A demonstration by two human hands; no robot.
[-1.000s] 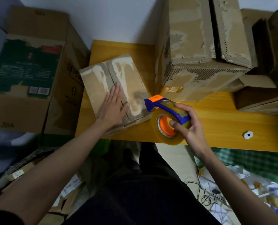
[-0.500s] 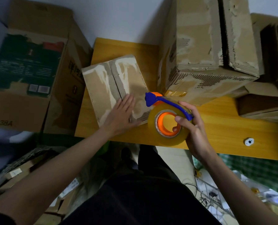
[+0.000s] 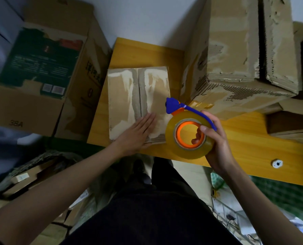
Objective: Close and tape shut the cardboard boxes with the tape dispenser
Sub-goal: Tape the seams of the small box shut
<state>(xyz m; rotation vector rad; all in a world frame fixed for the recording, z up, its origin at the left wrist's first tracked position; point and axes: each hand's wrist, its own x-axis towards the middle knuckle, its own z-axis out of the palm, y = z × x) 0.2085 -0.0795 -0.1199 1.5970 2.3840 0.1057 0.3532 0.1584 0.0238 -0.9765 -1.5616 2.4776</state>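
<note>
So this looks like the lining-up step, right before any tape goes down. Nearest the camera, right of centre in the frame, the right hand [image 3: 216,138] grips the tape dispenser [image 3: 188,131], fingers curled around the yellowish roll and through its orange core, blue cutter head pointing up-left toward the box. Just left of it, the left hand [image 3: 138,131] lies flat with straight fingers, pressing on the lower edge of the small cardboard box [image 3: 138,101] at frame centre on the yellow wooden surface [image 3: 244,144]. Both flaps are down and meet along a seam with no fresh tape that I can see. I'd guess the next move needs the cutter head landing on that seam while the flat hand keeps the flaps shut. Farther back, upper right, a bigger box [image 3: 235,55] sits just beside it, top seam gaping.
</note>
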